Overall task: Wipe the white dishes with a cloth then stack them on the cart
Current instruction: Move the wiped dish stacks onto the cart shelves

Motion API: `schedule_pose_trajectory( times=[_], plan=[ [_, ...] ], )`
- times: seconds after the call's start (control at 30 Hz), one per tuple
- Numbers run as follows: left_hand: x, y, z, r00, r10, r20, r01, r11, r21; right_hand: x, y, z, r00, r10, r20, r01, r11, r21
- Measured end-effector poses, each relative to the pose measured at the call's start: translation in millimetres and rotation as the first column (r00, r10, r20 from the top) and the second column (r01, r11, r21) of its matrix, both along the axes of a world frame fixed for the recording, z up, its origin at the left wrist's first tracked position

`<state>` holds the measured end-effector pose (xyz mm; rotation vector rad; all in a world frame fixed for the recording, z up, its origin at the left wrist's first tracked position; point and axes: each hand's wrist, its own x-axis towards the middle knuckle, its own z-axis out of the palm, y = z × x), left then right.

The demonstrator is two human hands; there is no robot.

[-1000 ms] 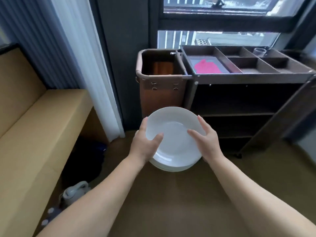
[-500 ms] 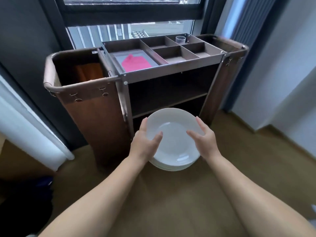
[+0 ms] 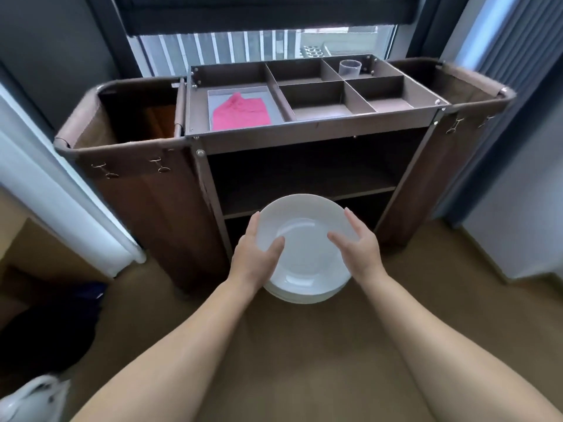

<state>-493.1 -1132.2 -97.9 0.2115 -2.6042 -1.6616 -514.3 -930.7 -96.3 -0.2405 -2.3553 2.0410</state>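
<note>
1. I see both hands occupied: the left hand (image 3: 254,257) and the right hand (image 3: 361,254) grip the stack of white plates (image 3: 304,248) from its two sides, just in front of the cart (image 3: 304,132).
2. The two open shelves (image 3: 304,175) behind the plates look free; the shelf board between them limits the height.
3. On the top tray, the left compartment holds a pink cloth (image 3: 240,112), and the far right one a clear cup (image 3: 350,68).
4. The other three compartments are free.
5. The brown side bags (image 3: 137,166) close the passage left and right.
</note>
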Motion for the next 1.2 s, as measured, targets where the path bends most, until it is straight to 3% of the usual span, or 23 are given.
schedule_pose_trajectory(
  times=[0.6, 0.87, 1.2],
  plan=[
    [-212, -2, -97, 0.961, 0.265, 0.080, -0.267, 0.964, 0.014, -230, -12, -98, 0.994, 0.110, -0.028, -0.110, 0.994, -0.001],
    [-283, -11, -154, 0.935, 0.352, -0.048, -0.345, 0.932, 0.116, -318, -29, -144, 0.983, 0.156, -0.096, -0.160, 0.987, -0.035],
    [-329, -26, -184, 0.899, 0.417, -0.132, -0.391, 0.902, 0.185, -361, -52, -178, 0.972, 0.160, -0.170, -0.158, 0.987, 0.025]
  ],
)
